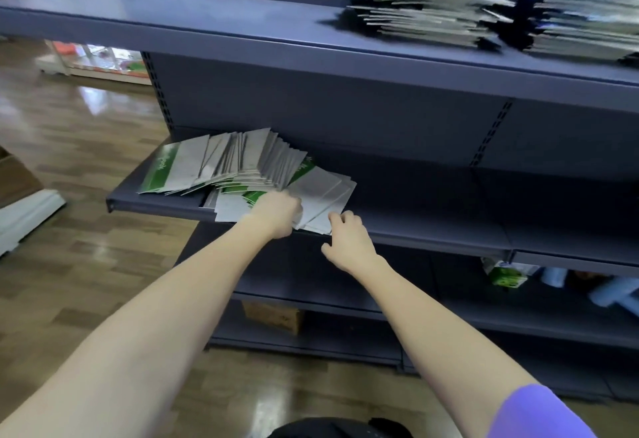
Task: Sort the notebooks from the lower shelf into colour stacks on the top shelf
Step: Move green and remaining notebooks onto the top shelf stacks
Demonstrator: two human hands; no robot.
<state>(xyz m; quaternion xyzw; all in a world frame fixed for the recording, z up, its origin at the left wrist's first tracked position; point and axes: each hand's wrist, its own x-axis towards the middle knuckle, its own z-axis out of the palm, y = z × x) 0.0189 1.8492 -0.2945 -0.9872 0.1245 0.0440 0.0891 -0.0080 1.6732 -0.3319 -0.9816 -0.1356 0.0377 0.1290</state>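
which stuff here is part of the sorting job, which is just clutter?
Job:
- fanned pile of grey-and-green notebooks on the lower shelf, left hand and right hand at it
- grey-black stack and blue stack on the dark blue top shelf

Lying about:
- brown cardboard box
- green-and-white carton

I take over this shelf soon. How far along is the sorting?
Done: two stacks on the top shelf, a black-edged stack and a blue-edged stack. In hand: left hand and right hand reach the green notebooks, all left on the lower shelf.
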